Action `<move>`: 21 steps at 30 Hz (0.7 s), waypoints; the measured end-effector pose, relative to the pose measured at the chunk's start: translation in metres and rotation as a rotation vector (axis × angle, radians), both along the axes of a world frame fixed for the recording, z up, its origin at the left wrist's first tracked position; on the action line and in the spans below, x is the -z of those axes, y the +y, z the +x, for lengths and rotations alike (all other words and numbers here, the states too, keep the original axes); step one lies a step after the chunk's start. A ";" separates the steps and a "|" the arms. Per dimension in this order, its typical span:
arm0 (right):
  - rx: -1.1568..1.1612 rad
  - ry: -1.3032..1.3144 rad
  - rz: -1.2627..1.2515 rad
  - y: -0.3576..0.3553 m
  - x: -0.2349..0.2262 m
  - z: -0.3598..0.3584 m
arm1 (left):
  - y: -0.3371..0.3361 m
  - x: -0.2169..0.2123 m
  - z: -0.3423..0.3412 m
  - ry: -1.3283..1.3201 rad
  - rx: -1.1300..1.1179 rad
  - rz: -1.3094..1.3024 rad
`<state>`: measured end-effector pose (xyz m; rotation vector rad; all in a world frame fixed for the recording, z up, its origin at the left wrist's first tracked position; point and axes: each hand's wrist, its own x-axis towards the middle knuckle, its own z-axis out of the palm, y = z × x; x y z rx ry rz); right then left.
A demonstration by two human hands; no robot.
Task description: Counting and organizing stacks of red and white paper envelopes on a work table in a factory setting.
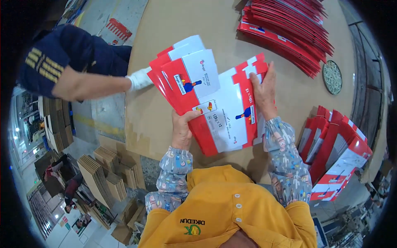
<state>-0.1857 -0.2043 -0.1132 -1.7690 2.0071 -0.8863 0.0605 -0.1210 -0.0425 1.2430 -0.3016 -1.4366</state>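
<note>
Several flat red and white printed carton blanks (225, 124) are held over the table in front of me. My left hand (182, 129) grips their left edge, its thumb lying on top of the printed face. My right hand (264, 89) is closed on the right edge, thumb on top and fingers hidden beneath. The blanks are fanned a little, so several stepped flaps (200, 70) show at the far left. At that corner a co-worker's white-gloved hand (140, 79) reaches in and touches or nearly touches the blanks.
A tall stack of red carton blanks (285, 33) lies at the far right of the brown tabletop (165, 25). Nearer on the right sits another fanned pile (335, 153). A round green patterned dish (332, 77) stands between them. Brown cardboard stacks (99, 177) are at the lower left.
</note>
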 end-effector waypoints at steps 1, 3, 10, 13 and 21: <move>0.038 -0.245 0.024 -0.003 -0.016 -0.005 | -0.005 -0.014 -0.002 -0.020 0.024 -0.059; 0.026 -0.445 -0.151 -0.008 -0.023 -0.035 | -0.013 -0.045 -0.017 0.034 0.012 -0.143; 0.039 -0.638 -0.410 0.056 -0.085 -0.047 | 0.021 0.008 0.056 -1.104 0.622 -0.673; 0.060 -0.745 -0.214 0.074 -0.077 -0.048 | 0.032 0.015 0.048 -0.386 0.520 -0.340; 0.073 -0.896 -0.196 0.087 -0.055 -0.051 | 0.062 0.031 0.019 -0.384 0.221 -0.383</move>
